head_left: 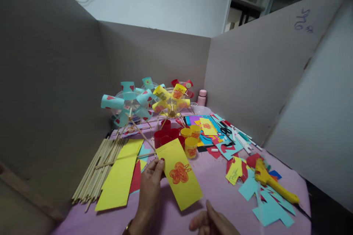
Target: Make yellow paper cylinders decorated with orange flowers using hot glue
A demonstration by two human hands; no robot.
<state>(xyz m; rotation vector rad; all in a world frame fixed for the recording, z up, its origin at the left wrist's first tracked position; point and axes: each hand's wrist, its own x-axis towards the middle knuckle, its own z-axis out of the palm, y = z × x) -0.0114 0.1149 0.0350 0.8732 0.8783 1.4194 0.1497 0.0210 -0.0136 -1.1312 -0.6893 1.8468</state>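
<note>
My left hand pinches the upper left edge of a yellow paper strip, holding it tilted above the table. A butterfly shape is drawn on the strip in orange-red scribbles. Below the strip's lower right corner is my right hand, thumb raised apart from the fingers, with nothing in it; the bottom of the view cuts it off. Just beyond the strip stand red paper rings and yellow paper rings, the yellow ones with similar orange-red drawings.
Wooden sticks and a long yellow sheet lie at the left. Paper Ferris wheels stand behind. A yellow glue gun, blue paper scraps, scissors and a yellow drawn card lie right. Grey panels enclose the table.
</note>
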